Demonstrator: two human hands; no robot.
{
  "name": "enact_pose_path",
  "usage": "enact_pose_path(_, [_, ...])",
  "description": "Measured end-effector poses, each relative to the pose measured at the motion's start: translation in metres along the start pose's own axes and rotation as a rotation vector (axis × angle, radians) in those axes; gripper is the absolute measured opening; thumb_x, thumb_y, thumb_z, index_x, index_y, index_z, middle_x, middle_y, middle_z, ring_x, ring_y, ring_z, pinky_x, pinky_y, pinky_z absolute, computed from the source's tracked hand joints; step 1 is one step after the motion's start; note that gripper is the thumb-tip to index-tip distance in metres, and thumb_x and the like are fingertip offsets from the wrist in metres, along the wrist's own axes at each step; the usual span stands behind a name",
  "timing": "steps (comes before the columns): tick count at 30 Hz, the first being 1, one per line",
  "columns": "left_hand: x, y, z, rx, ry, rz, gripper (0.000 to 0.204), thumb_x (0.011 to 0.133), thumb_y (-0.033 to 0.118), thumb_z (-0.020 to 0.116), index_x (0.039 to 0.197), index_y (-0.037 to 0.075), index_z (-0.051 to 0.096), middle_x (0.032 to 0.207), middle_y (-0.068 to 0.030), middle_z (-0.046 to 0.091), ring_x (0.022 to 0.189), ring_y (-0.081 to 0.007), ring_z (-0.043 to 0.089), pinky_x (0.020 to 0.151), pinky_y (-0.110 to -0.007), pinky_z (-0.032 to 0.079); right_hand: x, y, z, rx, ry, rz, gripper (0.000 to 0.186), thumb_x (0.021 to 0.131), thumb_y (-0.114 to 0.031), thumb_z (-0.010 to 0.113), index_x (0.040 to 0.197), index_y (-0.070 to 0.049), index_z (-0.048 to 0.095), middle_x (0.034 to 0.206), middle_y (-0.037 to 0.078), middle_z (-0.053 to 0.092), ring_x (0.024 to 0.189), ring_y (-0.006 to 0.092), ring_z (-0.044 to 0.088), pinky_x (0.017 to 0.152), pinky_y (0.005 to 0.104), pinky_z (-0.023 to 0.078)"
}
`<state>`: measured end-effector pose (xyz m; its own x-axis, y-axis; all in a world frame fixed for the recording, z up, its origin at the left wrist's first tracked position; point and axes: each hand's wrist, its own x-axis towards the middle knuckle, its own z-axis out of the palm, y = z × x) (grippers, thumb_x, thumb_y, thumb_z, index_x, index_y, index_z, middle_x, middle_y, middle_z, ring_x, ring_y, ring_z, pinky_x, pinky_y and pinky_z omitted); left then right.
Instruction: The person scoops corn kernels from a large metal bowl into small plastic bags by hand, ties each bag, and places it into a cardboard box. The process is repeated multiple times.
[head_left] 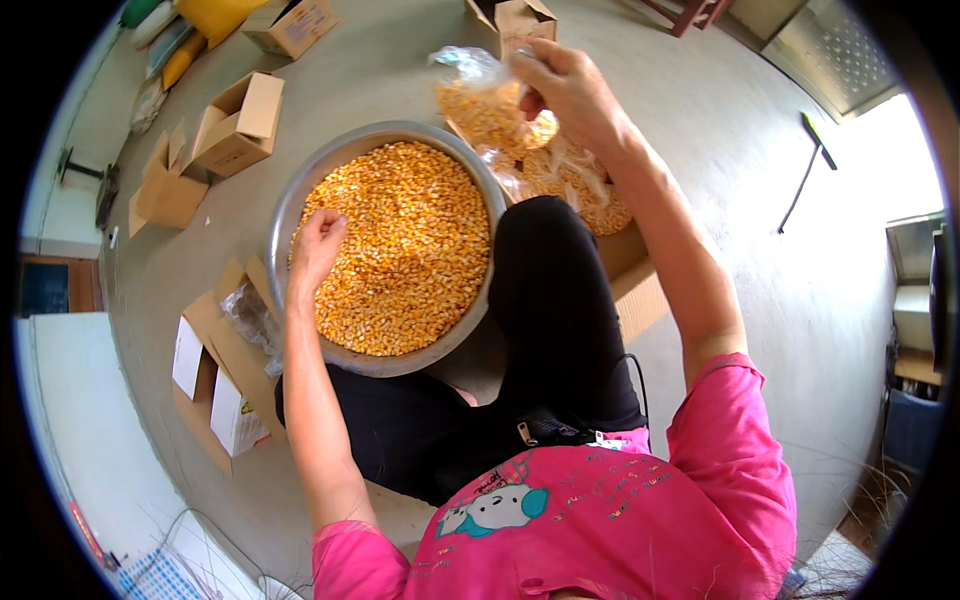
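A wide metal basin (pixel 283 250) full of yellow corn kernels (pixel 398 250) sits by my legs. My left hand (pixel 320 238) is over the basin's left side, fingers curled together; what they hold, if anything, I cannot make out. My right hand (pixel 555 80) grips the top of a clear plastic bag of corn (pixel 470 108), raised right of the basin. Beneath it, more filled bags (pixel 590 195) lie in a cardboard box (pixel 635 300) beside my right knee.
Open cardboard boxes (pixel 235 140) stand at upper left and top, near stacked sacks (pixel 215 15). Another box (pixel 205 395) with clear plastic bags (pixel 250 320) lies left of the basin. A long-handled tool (pixel 800 185) lies on the floor at right.
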<state>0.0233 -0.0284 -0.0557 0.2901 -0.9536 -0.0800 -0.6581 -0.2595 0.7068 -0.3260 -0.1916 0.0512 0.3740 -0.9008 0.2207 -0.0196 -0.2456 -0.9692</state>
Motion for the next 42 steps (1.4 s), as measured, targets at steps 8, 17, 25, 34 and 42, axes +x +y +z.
enact_pose_path(8, [-0.014,-0.007,-0.002,0.085,-0.049,-0.035,0.023,0.091,0.022,0.059,0.099,0.001,0.06,0.087,-0.0046,0.063,0.081,-0.0132,0.058,0.075,-0.028,0.047,-0.077,0.07,-0.106,-0.363,0.061,0.29,0.025,0.093,-0.021,0.052,0.084,0.002,0.058,0.058,0.006,0.057,0.05,0.0123,0.058,0.051,0.0287,0.049])
enact_pose_path(17, [-0.024,-0.017,0.003,0.117,-0.106,-0.084,0.022,0.091,0.022,0.059,0.099,0.001,0.059,0.082,-0.0031,0.061,0.075,-0.0113,0.054,0.07,-0.028,0.046,-0.16,0.183,-0.109,-0.414,-0.312,0.556,0.022,0.093,-0.017,0.05,0.084,0.002,0.056,0.062,0.012,0.06,0.053,0.0175,0.062,0.051,0.0326,0.052])
enact_pose_path(25, [-0.025,-0.006,0.008,0.137,-0.131,-0.157,0.02,0.092,0.021,0.059,0.098,0.003,0.059,0.079,0.0005,0.056,0.072,-0.008,0.049,0.065,-0.025,0.042,-0.2,0.297,-0.06,-0.867,-0.945,0.417,0.025,0.079,-0.024,0.056,0.087,-0.002,0.065,0.087,0.021,0.066,0.088,0.0389,0.063,0.077,0.0452,0.049])
enact_pose_path(34, [-0.016,-0.014,0.005,0.15,-0.102,-0.116,0.022,0.09,0.025,0.061,0.099,0.004,0.061,0.086,-0.004,0.064,0.078,-0.0124,0.057,0.071,-0.029,0.047,-0.227,0.338,-0.055,-0.68,-0.689,0.002,0.029,0.081,-0.03,0.056,0.085,-0.004,0.068,0.078,0.021,0.066,0.076,0.035,0.065,0.068,0.0465,0.051])
enact_pose_path(42, [-0.015,0.019,0.0,0.115,0.022,0.006,0.022,0.088,0.026,0.062,0.094,0.005,0.062,0.09,-0.0098,0.068,0.085,-0.0214,0.065,0.074,-0.034,0.051,-0.233,0.314,-0.101,-0.702,-0.666,0.381,0.032,0.083,-0.034,0.057,0.097,-0.006,0.066,0.087,0.018,0.067,0.081,0.0305,0.065,0.071,0.0411,0.051])
